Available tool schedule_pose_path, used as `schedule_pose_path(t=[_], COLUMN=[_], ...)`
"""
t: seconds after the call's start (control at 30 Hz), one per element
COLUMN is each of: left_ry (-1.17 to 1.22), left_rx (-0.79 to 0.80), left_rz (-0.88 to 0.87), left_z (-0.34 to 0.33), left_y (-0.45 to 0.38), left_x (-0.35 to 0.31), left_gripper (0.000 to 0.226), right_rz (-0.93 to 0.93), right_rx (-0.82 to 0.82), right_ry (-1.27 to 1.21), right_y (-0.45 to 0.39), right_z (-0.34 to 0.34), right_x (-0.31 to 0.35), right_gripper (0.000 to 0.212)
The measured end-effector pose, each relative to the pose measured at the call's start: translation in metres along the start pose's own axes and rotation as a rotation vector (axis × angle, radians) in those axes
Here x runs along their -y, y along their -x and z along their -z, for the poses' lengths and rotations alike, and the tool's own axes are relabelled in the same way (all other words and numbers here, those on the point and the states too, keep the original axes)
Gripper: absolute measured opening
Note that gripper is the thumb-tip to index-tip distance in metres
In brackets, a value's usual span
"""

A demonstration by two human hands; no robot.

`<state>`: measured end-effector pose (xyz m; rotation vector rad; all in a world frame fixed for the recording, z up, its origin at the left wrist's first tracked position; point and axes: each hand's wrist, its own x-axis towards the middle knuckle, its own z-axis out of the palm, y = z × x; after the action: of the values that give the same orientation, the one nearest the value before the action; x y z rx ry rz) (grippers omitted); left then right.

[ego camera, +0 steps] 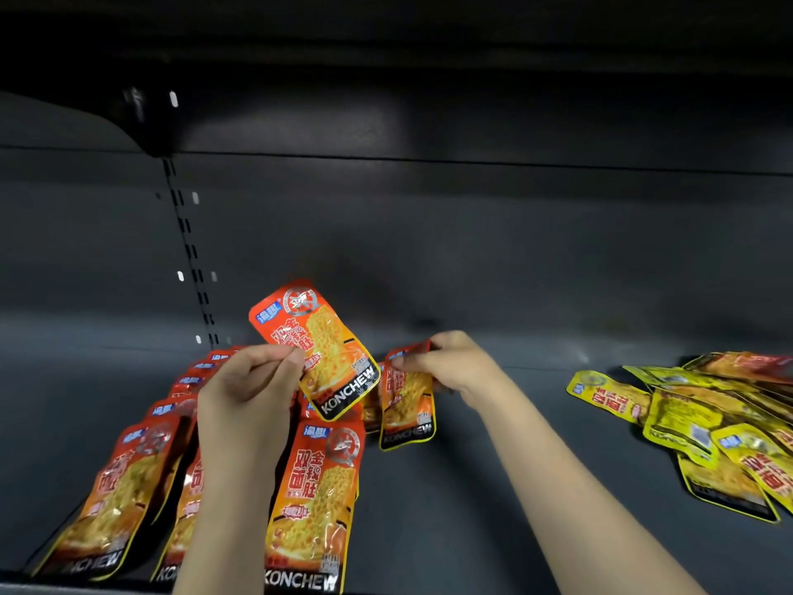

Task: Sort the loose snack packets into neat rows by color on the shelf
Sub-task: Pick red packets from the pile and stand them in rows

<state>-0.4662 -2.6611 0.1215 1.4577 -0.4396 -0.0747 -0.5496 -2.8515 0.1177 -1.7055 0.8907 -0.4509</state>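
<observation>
the left hand [246, 397] pinches a red-orange snack packet [317, 350] by its edge between thumb and curled fingers, holding it tilted above the dark shelf [493, 465]. just to its right, the right hand [450, 362] grips the top of a second red-orange packet [407, 405], which hangs down. below the hands, red-orange rows [141, 474] run near to far at left; a loose yellow pile [703, 423] lies well apart at right

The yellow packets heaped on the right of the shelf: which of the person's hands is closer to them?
Right. The right hand, pinching an orange packet, is mid-shelf with bare shelf between it and the yellow packets. The left hand is farther left, holding up another orange packet.
</observation>
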Motion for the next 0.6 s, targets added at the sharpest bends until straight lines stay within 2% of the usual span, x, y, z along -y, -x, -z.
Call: schedule_pose_path(t=[0.3, 0.4, 0.6], left_ry=[0.006, -0.022, -0.125], left_rx=[-0.005, 0.011, 0.108], left_rz=[0.017, 0.024, 0.01], left_z=[0.006, 0.006, 0.002], left_y=[-0.002, -0.001, -0.003], left_x=[0.002, 0.003, 0.003], left_gripper=[0.01, 0.009, 0.008], right_rz=[-0.044, -0.041, -0.027], right_rx=[-0.066, -0.07, -0.089], right_ry=[0.285, 0.277, 0.236], right_y=[-0.008, -0.01, -0.01], right_z=[-0.015, -0.017, -0.015], right_x=[-0.017, -0.02, -0.024], right_gripper=[0.035, 0.044, 0.04])
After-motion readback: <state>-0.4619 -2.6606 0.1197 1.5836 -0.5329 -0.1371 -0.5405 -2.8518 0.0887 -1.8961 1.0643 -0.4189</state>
